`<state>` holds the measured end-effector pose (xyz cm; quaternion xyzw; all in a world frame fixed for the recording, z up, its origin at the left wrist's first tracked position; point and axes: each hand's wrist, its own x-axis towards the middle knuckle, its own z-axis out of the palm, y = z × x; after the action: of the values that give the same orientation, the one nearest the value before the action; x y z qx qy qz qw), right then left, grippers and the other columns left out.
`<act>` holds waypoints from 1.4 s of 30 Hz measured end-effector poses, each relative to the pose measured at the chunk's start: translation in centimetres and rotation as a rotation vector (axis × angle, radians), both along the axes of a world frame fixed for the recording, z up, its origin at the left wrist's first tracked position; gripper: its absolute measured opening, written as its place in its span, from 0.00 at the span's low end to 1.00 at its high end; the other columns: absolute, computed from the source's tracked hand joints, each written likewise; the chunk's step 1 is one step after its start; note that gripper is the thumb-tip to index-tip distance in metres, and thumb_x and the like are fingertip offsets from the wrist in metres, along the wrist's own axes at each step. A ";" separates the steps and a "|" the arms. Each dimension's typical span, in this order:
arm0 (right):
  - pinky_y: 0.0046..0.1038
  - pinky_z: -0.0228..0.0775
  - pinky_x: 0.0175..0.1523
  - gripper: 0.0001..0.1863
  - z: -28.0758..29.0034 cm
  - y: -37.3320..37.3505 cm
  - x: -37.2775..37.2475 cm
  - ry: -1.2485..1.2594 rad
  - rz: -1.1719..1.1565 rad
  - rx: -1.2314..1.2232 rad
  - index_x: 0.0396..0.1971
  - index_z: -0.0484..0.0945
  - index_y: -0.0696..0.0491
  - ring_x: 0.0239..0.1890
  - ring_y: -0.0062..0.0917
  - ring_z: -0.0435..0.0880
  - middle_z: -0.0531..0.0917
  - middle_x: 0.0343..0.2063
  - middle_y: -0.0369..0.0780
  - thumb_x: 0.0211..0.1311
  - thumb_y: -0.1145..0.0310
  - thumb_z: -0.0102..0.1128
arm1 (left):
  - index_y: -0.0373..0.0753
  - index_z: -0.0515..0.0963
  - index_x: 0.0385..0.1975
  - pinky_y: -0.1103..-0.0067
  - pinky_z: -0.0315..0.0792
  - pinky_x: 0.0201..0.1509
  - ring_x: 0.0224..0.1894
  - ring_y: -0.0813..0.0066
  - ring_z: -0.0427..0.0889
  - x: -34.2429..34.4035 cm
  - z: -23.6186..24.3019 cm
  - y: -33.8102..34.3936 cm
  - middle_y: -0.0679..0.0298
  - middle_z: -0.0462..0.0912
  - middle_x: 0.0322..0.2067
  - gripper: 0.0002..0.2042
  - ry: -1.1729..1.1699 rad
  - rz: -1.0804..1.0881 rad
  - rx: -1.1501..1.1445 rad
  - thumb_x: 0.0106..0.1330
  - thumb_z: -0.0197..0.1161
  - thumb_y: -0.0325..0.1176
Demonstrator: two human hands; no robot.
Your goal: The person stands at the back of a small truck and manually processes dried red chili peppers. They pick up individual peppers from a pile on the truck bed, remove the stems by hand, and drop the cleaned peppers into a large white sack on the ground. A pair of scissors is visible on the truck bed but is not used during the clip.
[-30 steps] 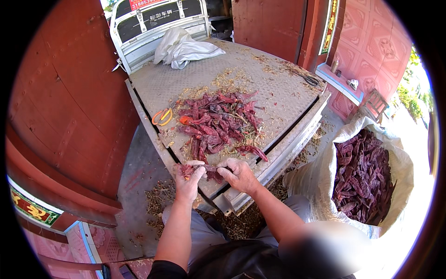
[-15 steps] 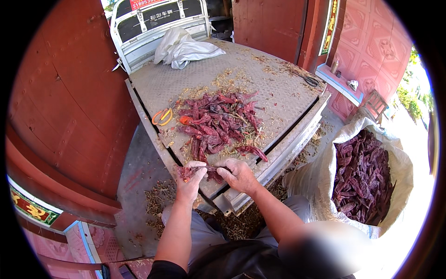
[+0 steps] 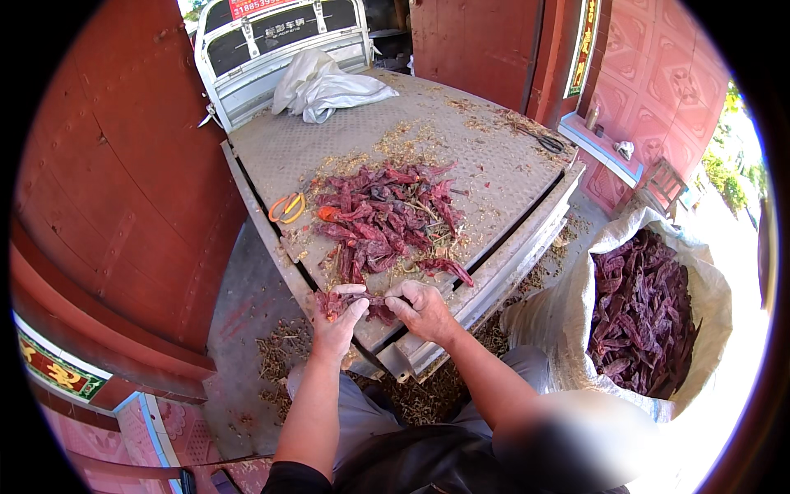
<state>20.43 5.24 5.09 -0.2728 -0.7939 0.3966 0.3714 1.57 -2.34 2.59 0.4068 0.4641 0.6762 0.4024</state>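
Between my hands, over the near corner of the metal truck bed [image 3: 304, 152], is a dried red chili pepper [image 3: 375, 304]. My left hand [image 3: 339, 317] is closed on its left part, thumb against the fingers. Fingers of my right hand [image 3: 420, 309] pinch its right end. Some of the pepper is hidden behind the fingers, and crumpled red pieces [image 3: 328, 305] stick out left of my left hand. Just beyond lies a heap of dried red chili peppers [image 3: 387, 214], with one pepper [image 3: 445, 267] apart at its near right side.
Orange-handled scissors [image 3: 287, 207] lie left of the heap, dark-handled scissors [image 3: 550, 142] at the bed's far right. A white woven sack [image 3: 325, 89] is crumpled at the back. Beside my right leg stands an open sack [image 3: 709, 325] full of dried chilies. Stems and seeds litter bed and ground.
My right fingertips have shifted slightly along the pepper, and more of its red skin shows between my hands. The heap and the scissors have stayed in place.
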 end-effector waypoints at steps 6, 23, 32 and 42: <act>0.35 0.73 0.44 0.09 0.1 -0.2 -0.1 0.014 -0.016 -0.030 0.35 0.81 0.56 0.36 0.39 0.83 0.82 0.31 0.45 0.64 0.65 0.63 | 0.34 0.79 0.42 0.78 0.77 0.41 0.35 0.77 0.81 -0.4 -0.7 0.2 0.64 0.82 0.36 0.08 -0.017 0.008 -0.004 0.66 0.67 0.27; 0.23 0.70 0.35 0.09 -0.5 0.2 0.2 0.146 -0.013 -0.338 0.33 0.79 0.57 0.26 0.16 0.76 0.79 0.24 0.32 0.67 0.67 0.62 | 0.35 0.74 0.53 0.79 0.75 0.52 0.47 0.78 0.79 -0.1 -0.3 0.7 0.66 0.80 0.46 0.18 0.005 -0.117 0.013 0.63 0.67 0.20; 0.28 0.73 0.40 0.09 -1.2 0.6 0.0 0.079 -0.027 -0.269 0.33 0.79 0.57 0.31 0.21 0.78 0.81 0.25 0.36 0.67 0.67 0.62 | 0.34 0.76 0.51 0.81 0.74 0.50 0.45 0.83 0.78 -0.1 -0.5 0.7 0.69 0.81 0.45 0.14 0.010 -0.102 -0.014 0.66 0.65 0.23; 0.28 0.72 0.39 0.10 -0.8 0.4 0.0 0.072 -0.015 -0.276 0.32 0.79 0.57 0.29 0.22 0.78 0.80 0.24 0.38 0.67 0.65 0.62 | 0.35 0.81 0.43 0.81 0.72 0.46 0.39 0.83 0.78 0.1 -0.4 0.6 0.69 0.83 0.39 0.08 0.023 -0.094 -0.026 0.67 0.66 0.29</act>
<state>20.45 5.60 4.27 -0.3129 -0.7161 0.5085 0.3615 1.65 -1.75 2.18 0.4307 0.4578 0.6457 0.4335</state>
